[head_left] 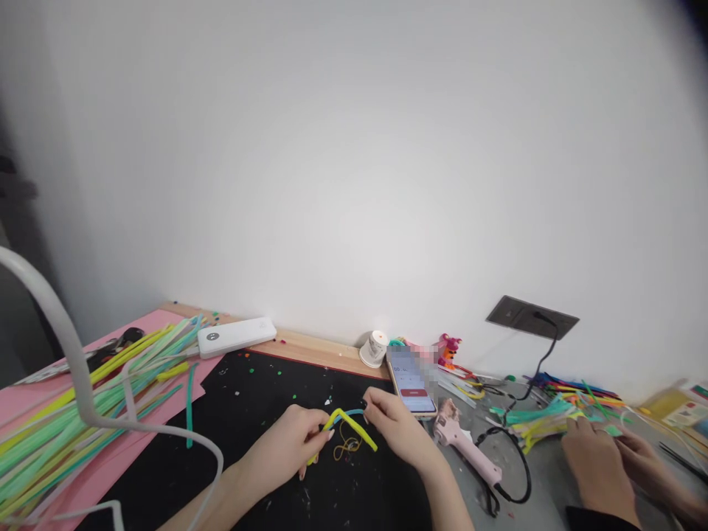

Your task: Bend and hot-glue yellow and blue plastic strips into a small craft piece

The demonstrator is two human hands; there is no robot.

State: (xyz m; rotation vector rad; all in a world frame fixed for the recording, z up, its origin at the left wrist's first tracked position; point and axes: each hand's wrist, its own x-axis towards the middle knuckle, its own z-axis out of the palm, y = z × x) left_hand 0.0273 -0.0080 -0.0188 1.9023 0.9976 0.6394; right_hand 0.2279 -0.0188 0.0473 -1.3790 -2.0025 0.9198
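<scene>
My left hand is closed in a pinch on a bent yellow pipe cleaner, whose free end points down to the right. A thin blue pipe cleaner curves from beside the yellow bend toward my right hand. The fingers of my right hand are pinched together at the blue one's end. Below the bend, a loose tangle of brown thin cord or rubber bands lies on the black mat.
Pipe cleaners and a white power bank lie left, near a white cable. Behind are a paper cup and phone. A pink glue gun lies right, beside another person's hands.
</scene>
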